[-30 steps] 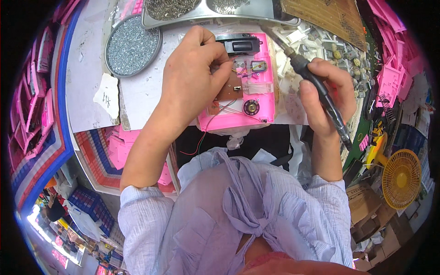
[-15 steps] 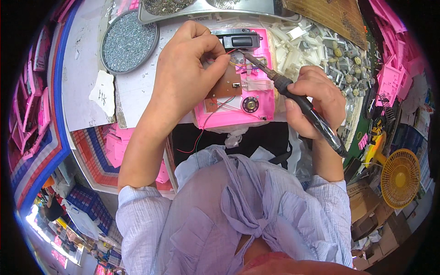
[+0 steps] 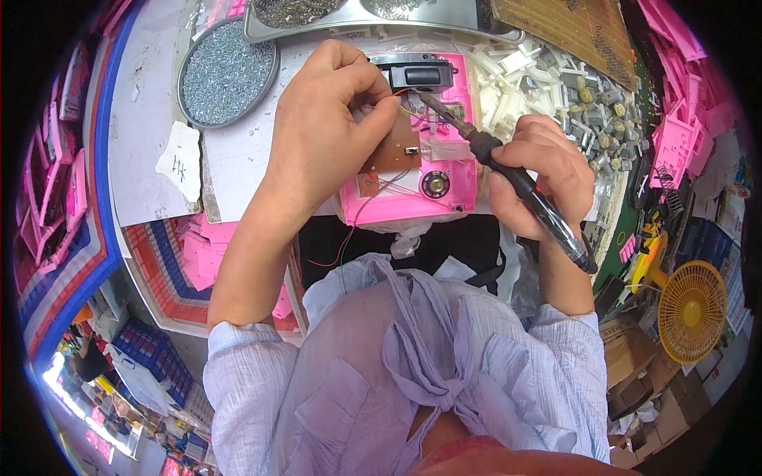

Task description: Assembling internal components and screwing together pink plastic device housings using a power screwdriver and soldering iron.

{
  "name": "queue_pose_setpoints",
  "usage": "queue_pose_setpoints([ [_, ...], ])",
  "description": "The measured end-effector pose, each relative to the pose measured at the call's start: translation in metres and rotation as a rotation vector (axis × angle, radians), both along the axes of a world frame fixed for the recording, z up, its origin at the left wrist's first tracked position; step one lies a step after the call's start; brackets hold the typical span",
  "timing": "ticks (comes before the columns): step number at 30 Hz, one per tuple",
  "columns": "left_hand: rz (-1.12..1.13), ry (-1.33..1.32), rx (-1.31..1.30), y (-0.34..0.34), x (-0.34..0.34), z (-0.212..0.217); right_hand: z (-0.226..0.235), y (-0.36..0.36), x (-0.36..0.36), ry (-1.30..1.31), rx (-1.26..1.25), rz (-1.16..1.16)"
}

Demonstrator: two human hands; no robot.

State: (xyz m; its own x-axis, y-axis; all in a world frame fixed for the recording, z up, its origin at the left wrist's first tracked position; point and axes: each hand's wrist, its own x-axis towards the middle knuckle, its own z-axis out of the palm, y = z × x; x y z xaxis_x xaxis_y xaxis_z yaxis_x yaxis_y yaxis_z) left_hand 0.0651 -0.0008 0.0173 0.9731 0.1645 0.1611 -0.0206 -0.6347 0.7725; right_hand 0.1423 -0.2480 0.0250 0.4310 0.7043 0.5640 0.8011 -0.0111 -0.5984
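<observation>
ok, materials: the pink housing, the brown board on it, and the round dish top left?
Pink housing: looks like moulded plastic, uniform pink with a slight sheen.
Brown board: probably a phenolic-type circuit board, matte brown with thin wires running off it; I can't be sure.
Round dish: likely metal, with a grey rim, filled with small shiny silvery parts that look like screws.

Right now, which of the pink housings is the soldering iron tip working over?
The open pink housing under both hands, holding the brown circuit board; the others sit stacked far right.
</observation>
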Motion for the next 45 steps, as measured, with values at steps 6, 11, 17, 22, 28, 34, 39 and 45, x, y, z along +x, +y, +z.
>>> queue_pose_setpoints([
  [6,0.012,-0.013,-0.016,-0.001,-0.001,0.000,0.005,0.001,0.002,-0.072,-0.041,0.030],
  [11,0.012,-0.015,-0.014,-0.002,0.000,0.000,0.008,-0.002,0.004,-0.063,-0.048,0.048],
  [17,0.017,-0.009,-0.014,-0.003,0.000,0.000,0.007,-0.003,0.004,-0.050,-0.033,0.044],
  [22,0.025,0.006,-0.014,-0.003,0.000,0.001,0.006,-0.001,0.006,-0.047,-0.027,0.060],
  [28,0.029,-0.004,-0.019,-0.004,0.000,0.000,0.005,0.000,0.007,-0.054,-0.017,0.062],
  [34,0.025,-0.010,-0.011,-0.003,0.000,0.000,0.005,0.001,0.006,-0.053,-0.008,0.046],
  [39,0.025,0.003,-0.002,-0.003,0.000,0.000,0.002,0.006,0.006,-0.063,0.039,0.004],
  [45,0.033,0.005,-0.021,-0.003,-0.001,0.000,0.001,0.006,0.006,-0.075,0.020,-0.006],
])
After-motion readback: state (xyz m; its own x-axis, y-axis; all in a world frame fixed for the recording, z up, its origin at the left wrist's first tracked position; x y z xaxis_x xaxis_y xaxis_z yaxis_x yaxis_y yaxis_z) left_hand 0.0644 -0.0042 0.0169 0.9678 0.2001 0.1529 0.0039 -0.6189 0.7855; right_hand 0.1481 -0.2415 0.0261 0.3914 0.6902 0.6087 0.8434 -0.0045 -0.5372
